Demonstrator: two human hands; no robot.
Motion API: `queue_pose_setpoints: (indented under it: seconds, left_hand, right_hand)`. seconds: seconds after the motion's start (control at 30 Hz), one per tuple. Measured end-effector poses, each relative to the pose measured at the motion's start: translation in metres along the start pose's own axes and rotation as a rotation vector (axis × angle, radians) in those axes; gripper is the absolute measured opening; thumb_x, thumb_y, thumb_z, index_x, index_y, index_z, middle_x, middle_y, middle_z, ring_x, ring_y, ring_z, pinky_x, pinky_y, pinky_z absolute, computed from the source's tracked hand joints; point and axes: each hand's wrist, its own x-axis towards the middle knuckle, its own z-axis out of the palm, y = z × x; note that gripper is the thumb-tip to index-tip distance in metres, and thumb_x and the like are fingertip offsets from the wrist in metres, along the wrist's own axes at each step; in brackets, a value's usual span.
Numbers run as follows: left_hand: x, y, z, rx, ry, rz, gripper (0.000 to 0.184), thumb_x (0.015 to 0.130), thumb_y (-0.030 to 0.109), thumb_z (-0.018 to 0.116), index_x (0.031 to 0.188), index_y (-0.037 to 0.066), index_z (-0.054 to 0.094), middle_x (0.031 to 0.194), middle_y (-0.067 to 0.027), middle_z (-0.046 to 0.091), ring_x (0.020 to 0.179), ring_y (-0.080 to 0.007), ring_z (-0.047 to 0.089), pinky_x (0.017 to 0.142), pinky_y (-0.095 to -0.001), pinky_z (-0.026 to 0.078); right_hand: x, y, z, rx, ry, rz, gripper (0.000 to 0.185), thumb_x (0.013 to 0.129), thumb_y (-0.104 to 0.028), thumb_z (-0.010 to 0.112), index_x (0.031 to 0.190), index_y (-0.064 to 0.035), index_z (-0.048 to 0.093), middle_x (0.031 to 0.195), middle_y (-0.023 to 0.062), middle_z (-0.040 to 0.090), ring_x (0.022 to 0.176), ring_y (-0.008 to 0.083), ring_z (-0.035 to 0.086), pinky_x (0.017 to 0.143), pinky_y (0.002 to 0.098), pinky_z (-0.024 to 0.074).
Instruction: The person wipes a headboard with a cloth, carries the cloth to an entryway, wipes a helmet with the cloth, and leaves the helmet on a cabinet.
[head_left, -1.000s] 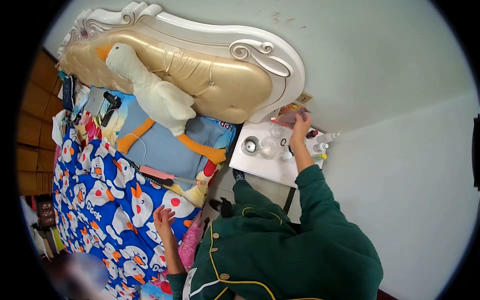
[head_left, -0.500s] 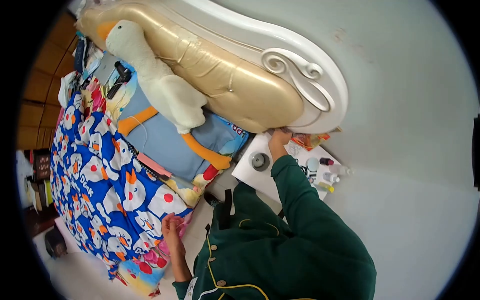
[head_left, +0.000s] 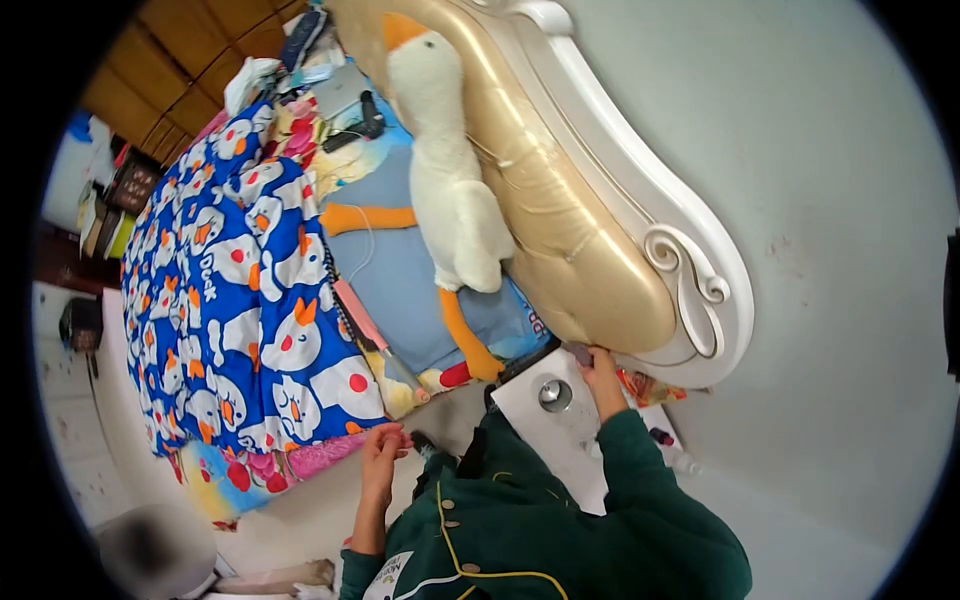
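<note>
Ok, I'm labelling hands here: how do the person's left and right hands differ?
The right hand is over the white nightstand, by the headboard; the left hand is near the bed's edge. The right seems to hold a greyish item; the left, loosely curled, looks empty. Both are bare, with green sleeves.

at one o'clock the surface (head_left: 577, 480) carries a container (head_left: 555, 394); at its far end, by the headboard (head_left: 580, 240), my right grip (head_left: 603, 382) has a small item (head_left: 577, 352) in it. at eleven a quilt (head_left: 230, 290) lies on the bed (head_left: 400, 400), a goose (head_left: 450, 190) at twelve. my left grip (head_left: 382, 448) is at ten, near the quilt.
</note>
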Motion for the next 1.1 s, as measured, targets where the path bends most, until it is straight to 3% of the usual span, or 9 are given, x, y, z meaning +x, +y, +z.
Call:
queue_pose_setpoints:
  seconds: [0.1, 0.23, 0.37, 0.43, 0.5, 0.6, 0.77, 0.9, 1.1]
  left_hand:
    - [-0.001, 0.001, -0.004, -0.051, -0.005, 0.039, 0.019, 0.087, 0.016, 0.046, 0.103, 0.005, 0.052, 0.086, -0.0049, 0.058, 0.079, -0.0137, 0.058, 0.069, -0.0242, 0.044]
    - [-0.013, -0.006, -0.016, -0.125, -0.006, 0.1, 0.02, 0.087, 0.018, 0.047, 0.102, 0.005, 0.052, 0.086, -0.0048, 0.059, 0.078, -0.0141, 0.059, 0.067, -0.0242, 0.044]
    - [-0.047, -0.004, -0.045, -0.27, -0.006, 0.098, 0.044, 0.087, 0.025, 0.051, 0.128, 0.015, 0.037, 0.111, -0.0085, 0.05, 0.092, -0.0183, 0.056, 0.077, -0.0329, 0.047]
    - [-0.073, 0.001, -0.072, -0.494, -0.094, 0.12, 0.051, 0.086, 0.028, 0.054, 0.131, 0.017, 0.033, 0.118, -0.0081, 0.045, 0.101, -0.0199, 0.051, 0.081, -0.0361, 0.046]
    - [-0.095, -0.019, -0.098, -0.851, -0.106, 0.242, 0.057, 0.082, 0.03, 0.06, 0.131, 0.014, 0.034, 0.121, -0.0078, 0.045, 0.108, -0.0212, 0.049, 0.084, -0.0386, 0.046]
    - [-0.117, -0.075, -0.157, -0.901, 0.163, 0.262, 0.047, 0.081, 0.026, 0.061, 0.12, 0.007, 0.044, 0.109, -0.0085, 0.054, 0.096, -0.0197, 0.056, 0.076, -0.0346, 0.049]
    - [-0.189, -0.142, -0.232, -1.09, 0.622, 0.259, 0.026, 0.081, 0.021, 0.06, 0.1, 0.005, 0.052, 0.089, -0.0078, 0.061, 0.072, -0.0171, 0.059, 0.058, -0.0274, 0.048]
    - [-0.237, -0.201, -0.27, -1.346, 0.901, 0.217, 0.025, 0.081, 0.02, 0.06, 0.101, 0.008, 0.052, 0.088, -0.0075, 0.06, 0.07, -0.0179, 0.058, 0.054, -0.0264, 0.046]
    - [-0.268, -0.254, -0.301, -1.549, 1.136, 0.193, 0.027, 0.081, 0.022, 0.06, 0.104, 0.009, 0.051, 0.091, -0.0076, 0.058, 0.068, -0.0196, 0.058, 0.051, -0.0257, 0.046]
  right_hand:
    - [-0.04, 0.004, 0.017, 0.143, -0.348, 0.152, 0.036, 0.071, 0.007, 0.046, 0.104, -0.0084, 0.047, 0.101, 0.0089, 0.055, 0.088, 0.023, 0.058, 0.071, 0.0371, 0.0513]
    - [-0.179, 0.038, 0.091, -0.49, -0.699, -0.101, 0.032, 0.077, 0.0, 0.052, 0.109, -0.0049, 0.045, 0.1, 0.0085, 0.055, 0.093, 0.0192, 0.056, 0.078, 0.0317, 0.0478]
    - [-0.281, 0.111, 0.128, -1.052, -1.052, -0.072, 0.041, 0.079, -0.008, 0.058, 0.117, -0.0057, 0.043, 0.1, 0.0057, 0.052, 0.091, 0.0139, 0.052, 0.08, 0.0257, 0.0436]
    - [-0.322, 0.159, 0.131, -1.301, -1.412, -0.285, 0.048, 0.08, -0.011, 0.058, 0.124, -0.0062, 0.039, 0.111, 0.0074, 0.048, 0.099, 0.014, 0.049, 0.083, 0.0262, 0.0417]
    - [-0.348, 0.217, 0.123, -1.239, -1.819, -0.16, 0.054, 0.082, -0.009, 0.056, 0.131, -0.0076, 0.032, 0.122, 0.011, 0.043, 0.107, 0.015, 0.045, 0.086, 0.0272, 0.0399]
    - [-0.402, 0.274, 0.108, -1.262, -1.876, 0.169, 0.056, 0.084, -0.003, 0.051, 0.133, -0.0096, 0.027, 0.118, 0.0136, 0.049, 0.1, 0.0138, 0.051, 0.081, 0.0263, 0.0435]
    - [-0.433, 0.35, 0.093, -1.4, -1.981, 0.343, 0.042, 0.085, -0.005, 0.052, 0.125, -0.0069, 0.038, 0.101, 0.0097, 0.059, 0.086, 0.0113, 0.056, 0.075, 0.0241, 0.0454]
    - [-0.429, 0.39, 0.105, -1.575, -1.966, 0.411, 0.027, 0.087, -0.01, 0.051, 0.113, -0.0041, 0.05, 0.097, 0.0075, 0.061, 0.085, 0.0109, 0.058, 0.076, 0.0255, 0.047]
    - [-0.419, 0.441, 0.158, -1.93, -1.813, 0.293, 0.027, 0.086, -0.009, 0.051, 0.112, -0.0035, 0.051, 0.094, 0.0072, 0.061, 0.083, 0.0115, 0.058, 0.074, 0.0235, 0.0472]
